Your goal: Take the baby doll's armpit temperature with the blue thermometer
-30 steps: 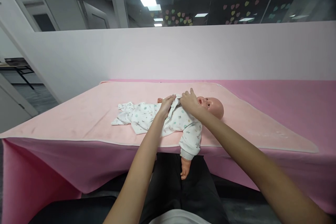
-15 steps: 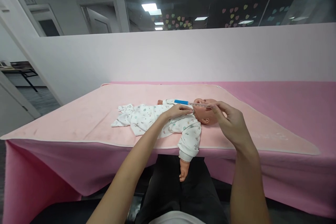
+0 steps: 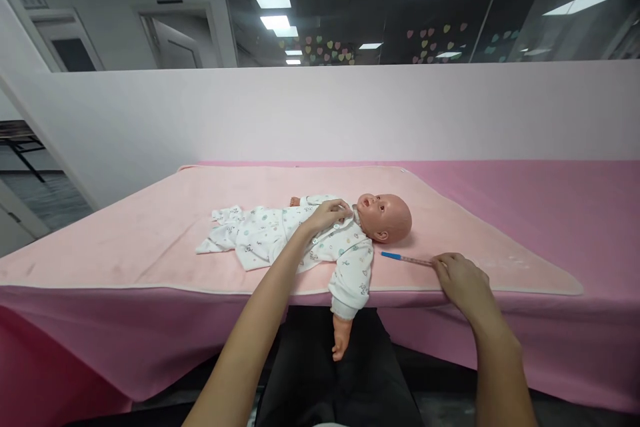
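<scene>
Lowering | right grip (image 3: 463,280) pinching thermometer (image 3: 406,258) end, now on mat (image 3: 150,240) beneath, no longer raised | left grip (image 3: 327,213) loosely spread, still on doll (image 3: 345,243) beneath it

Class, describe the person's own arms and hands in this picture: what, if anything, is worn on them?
The left forearm and right forearm are bare to the picture's bottom edge; no sleeves show. The left hand and right hand wear no gloves, and no watch, bracelet or ring is visible.
</scene>
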The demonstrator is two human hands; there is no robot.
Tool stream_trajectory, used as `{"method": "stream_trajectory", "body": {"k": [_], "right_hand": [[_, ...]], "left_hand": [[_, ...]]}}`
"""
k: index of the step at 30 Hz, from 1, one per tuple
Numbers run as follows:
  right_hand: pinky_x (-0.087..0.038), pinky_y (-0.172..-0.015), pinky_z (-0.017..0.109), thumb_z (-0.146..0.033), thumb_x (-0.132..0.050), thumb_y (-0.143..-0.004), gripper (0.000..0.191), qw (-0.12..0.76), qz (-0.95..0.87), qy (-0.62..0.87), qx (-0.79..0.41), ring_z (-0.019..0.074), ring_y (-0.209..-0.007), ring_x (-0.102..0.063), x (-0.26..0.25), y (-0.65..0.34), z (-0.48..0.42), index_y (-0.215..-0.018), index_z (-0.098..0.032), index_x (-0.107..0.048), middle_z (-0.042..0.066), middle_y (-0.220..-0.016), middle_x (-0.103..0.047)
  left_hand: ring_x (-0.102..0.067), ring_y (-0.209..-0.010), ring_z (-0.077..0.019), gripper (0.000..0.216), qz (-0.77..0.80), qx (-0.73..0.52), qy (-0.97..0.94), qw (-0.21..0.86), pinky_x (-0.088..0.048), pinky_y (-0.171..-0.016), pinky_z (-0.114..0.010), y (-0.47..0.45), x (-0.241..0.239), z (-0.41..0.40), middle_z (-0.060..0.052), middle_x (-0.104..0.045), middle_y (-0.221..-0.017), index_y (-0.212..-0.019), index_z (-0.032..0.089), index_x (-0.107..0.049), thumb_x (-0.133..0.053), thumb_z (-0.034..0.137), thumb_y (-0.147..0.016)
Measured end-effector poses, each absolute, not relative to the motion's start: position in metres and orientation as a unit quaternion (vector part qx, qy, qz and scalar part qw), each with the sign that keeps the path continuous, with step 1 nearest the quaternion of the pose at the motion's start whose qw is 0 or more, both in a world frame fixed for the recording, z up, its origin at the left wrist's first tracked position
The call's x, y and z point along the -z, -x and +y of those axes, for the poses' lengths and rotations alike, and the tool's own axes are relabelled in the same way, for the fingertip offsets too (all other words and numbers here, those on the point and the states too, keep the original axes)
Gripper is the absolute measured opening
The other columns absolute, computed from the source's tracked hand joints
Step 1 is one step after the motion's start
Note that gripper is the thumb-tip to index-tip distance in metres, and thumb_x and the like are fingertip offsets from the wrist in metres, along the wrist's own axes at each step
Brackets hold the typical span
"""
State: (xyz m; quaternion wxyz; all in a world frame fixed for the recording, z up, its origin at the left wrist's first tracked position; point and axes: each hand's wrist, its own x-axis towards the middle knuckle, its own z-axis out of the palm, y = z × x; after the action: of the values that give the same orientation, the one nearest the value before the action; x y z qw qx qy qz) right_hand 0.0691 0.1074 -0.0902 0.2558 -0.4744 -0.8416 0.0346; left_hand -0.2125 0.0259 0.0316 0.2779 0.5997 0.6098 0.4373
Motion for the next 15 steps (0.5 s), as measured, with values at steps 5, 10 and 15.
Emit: {"method": "stream_trajectory", "body": {"k": [5,10,15], "right_hand": [[-0.041,-0.068,0.031,-0.021,-0.034,-0.086,0.03,0.383,-0.82,0.421,-0.061,0.0213,-0.08,-0.059,0.053,-0.022,0.074,-0.093,-0.014,-0.062,0.012,-0.09,-0.064],[-0.04,-0.059,0.027,-0.016,-0.035,-0.084,0.027,0.466,-0.819,0.32,-0.094,0.0198,-0.073,-0.059,0.003,0.072,0.042,-0.092,-0.017,-0.061,0.009,-0.082,-0.065],[-0.039,-0.057,0.028,-0.012,-0.04,-0.074,0.023,0.459,-0.814,0.338,-0.111,0.0203,-0.07,-0.057,0.007,0.119,0.043,-0.086,-0.016,-0.06,0.011,-0.088,-0.062]], "left_hand": [[-0.042,-0.052,-0.0043,0.026,0.519,-0.647,-0.458,0.32,-0.032,-0.051,-0.018,0.221,-0.033,0.019,0.004,-0.047,-0.061,-0.073,0.016,-0.053,-0.068,0.035,-0.065],[-0.036,-0.047,-0.0021,0.029,0.47,-0.733,-0.361,0.334,-0.026,-0.045,-0.016,0.226,-0.034,0.016,0.006,-0.042,-0.055,-0.072,0.016,-0.052,-0.073,0.033,-0.06],[-0.035,-0.045,-0.0013,0.031,0.491,-0.725,-0.363,0.32,-0.024,-0.043,-0.017,0.226,-0.031,0.017,0.006,-0.045,-0.055,-0.073,0.015,-0.056,-0.076,0.032,-0.056]]}}
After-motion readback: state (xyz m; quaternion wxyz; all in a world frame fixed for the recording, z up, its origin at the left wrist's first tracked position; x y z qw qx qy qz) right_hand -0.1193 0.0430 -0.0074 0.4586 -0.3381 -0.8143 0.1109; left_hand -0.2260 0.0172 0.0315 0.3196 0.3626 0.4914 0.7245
